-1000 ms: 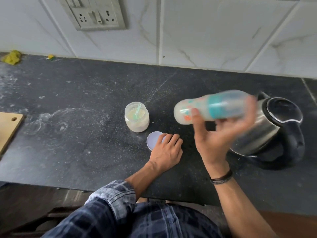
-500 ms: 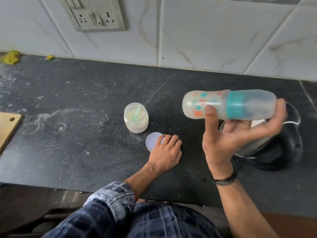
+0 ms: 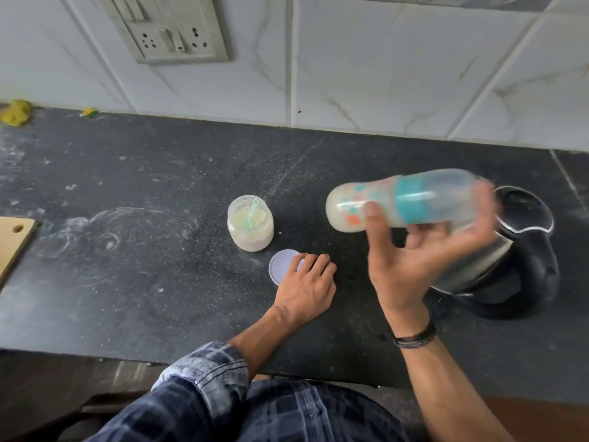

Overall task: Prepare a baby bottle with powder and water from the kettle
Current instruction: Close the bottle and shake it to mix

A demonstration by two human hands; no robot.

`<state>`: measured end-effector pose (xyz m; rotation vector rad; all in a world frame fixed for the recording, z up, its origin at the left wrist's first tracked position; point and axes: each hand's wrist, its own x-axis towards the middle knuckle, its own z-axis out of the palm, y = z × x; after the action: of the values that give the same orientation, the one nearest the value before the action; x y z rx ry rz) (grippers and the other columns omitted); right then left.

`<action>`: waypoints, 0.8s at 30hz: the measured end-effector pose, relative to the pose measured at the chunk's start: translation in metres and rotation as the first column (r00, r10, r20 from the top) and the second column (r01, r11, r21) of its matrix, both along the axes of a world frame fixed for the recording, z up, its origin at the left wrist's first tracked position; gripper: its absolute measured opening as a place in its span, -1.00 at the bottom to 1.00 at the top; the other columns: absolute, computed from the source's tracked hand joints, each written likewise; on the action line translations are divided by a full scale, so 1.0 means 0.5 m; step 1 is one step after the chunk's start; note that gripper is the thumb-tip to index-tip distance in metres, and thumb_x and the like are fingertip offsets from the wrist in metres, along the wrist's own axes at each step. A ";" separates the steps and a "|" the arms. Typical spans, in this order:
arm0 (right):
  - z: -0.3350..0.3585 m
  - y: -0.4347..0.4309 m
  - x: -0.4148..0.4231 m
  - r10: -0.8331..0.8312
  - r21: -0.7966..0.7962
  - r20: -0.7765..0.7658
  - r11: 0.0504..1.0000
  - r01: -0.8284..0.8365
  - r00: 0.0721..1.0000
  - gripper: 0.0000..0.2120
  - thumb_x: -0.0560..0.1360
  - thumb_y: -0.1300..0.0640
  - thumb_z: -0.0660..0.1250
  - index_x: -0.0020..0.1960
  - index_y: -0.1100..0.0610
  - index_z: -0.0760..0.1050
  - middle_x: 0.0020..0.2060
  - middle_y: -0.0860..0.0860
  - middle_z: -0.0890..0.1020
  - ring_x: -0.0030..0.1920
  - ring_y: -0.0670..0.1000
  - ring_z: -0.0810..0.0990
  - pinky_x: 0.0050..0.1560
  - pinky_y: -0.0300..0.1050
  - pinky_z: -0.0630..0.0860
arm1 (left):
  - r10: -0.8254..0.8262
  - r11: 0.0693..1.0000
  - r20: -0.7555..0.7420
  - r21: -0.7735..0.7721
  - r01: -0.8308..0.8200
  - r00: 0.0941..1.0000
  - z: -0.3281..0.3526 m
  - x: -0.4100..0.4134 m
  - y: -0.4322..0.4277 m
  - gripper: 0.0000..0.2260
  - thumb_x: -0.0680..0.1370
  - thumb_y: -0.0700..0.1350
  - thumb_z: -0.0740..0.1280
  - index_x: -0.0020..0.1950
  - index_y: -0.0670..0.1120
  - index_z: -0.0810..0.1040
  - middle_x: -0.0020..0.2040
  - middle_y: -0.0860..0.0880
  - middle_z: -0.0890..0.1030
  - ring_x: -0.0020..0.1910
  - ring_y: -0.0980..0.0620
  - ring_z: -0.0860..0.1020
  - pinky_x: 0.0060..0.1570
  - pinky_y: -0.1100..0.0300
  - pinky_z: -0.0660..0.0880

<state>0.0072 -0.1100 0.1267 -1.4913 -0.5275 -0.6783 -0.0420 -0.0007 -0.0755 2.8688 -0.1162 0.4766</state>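
Swung slightly leftward and tilted since half a second ago, the baby bottle is blurred by motion; nothing else has been displaced. Nearest, the left hand is laid flat, fingers relaxed, on the lid on the counter. To its right, the bottle is gripped by the right hand, its long axis nearly level, base leftward, capped end toward the kettle. The open powder jar stands just beyond the lid. Shaking is judged under way.
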 end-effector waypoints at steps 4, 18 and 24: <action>-0.010 0.003 0.011 0.038 -0.056 -0.068 0.998 -0.041 0.997 -0.15 0.41 0.24 0.54 0.49 0.16 0.06 0.39 0.14 0.28 0.41 -0.11 0.47 0.28 0.09 0.61 | 0.004 1.000 -0.005 0.006 -0.004 1.000 0.000 -0.001 0.001 -0.75 0.65 -0.02 0.20 0.16 -0.10 0.60 0.19 -0.07 0.60 0.10 -0.11 0.56 0.22 -0.09 0.47; 0.008 -0.006 -0.004 0.054 0.055 -0.062 0.997 -0.051 0.997 -0.14 0.44 0.25 0.54 0.48 0.22 0.00 0.42 -0.32 0.35 0.37 0.00 0.52 0.20 0.19 0.65 | 0.009 1.000 0.025 -0.012 -0.009 1.000 0.003 0.000 -0.001 -0.77 0.64 -0.04 0.22 0.14 -0.10 0.61 0.17 -0.06 0.61 0.08 -0.10 0.56 0.21 -0.08 0.48; 0.017 -0.012 0.004 0.110 -0.013 -0.197 0.993 -0.115 0.974 -0.17 0.43 0.19 0.57 0.50 0.11 0.12 0.37 0.06 0.41 0.30 0.16 0.60 0.14 0.29 0.64 | -0.002 1.000 0.020 -0.004 0.002 1.000 0.000 -0.001 -0.001 -0.77 0.65 -0.03 0.21 0.14 -0.09 0.61 0.17 -0.06 0.61 0.09 -0.10 0.56 0.21 -0.06 0.46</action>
<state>0.0091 -0.1161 0.1354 -1.5195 -0.4657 -0.4323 -0.0424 -0.0011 -0.0754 2.8598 -0.1218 0.5039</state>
